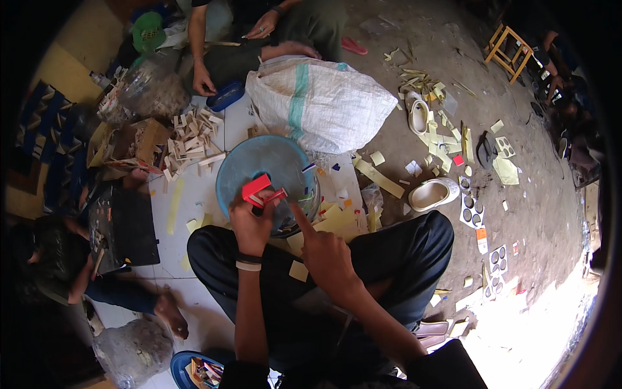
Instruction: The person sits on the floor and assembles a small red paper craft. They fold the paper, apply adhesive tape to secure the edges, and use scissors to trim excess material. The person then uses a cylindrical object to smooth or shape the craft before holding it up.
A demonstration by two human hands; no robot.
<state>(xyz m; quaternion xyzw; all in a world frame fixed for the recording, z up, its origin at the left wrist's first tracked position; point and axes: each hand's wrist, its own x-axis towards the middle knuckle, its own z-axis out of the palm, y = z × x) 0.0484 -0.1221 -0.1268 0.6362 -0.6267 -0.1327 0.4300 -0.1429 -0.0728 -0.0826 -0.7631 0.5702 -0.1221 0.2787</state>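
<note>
My left hand [251,227] is closed around a small red box-like piece [256,187] with a pale strip along its lower side. A narrower red piece [277,195] sticks out by its thumb; whether the two are joined I cannot tell. The hand is over the near part of a round blue-green basin [234,162]. My right hand [327,259] is to the right, index finger stretched toward the basin's near rim, the other fingers curled. Nothing shows in it. Yellow sheet scraps [337,222] lie beside the basin.
Beyond the basin lies a white woven sack [343,107] with a green stripe. Another person's hand [203,80] is at a blue tray [227,95]. Wooden pieces [189,139] are heaped at left. Pale clogs [433,194] and yellow scraps litter the floor at right.
</note>
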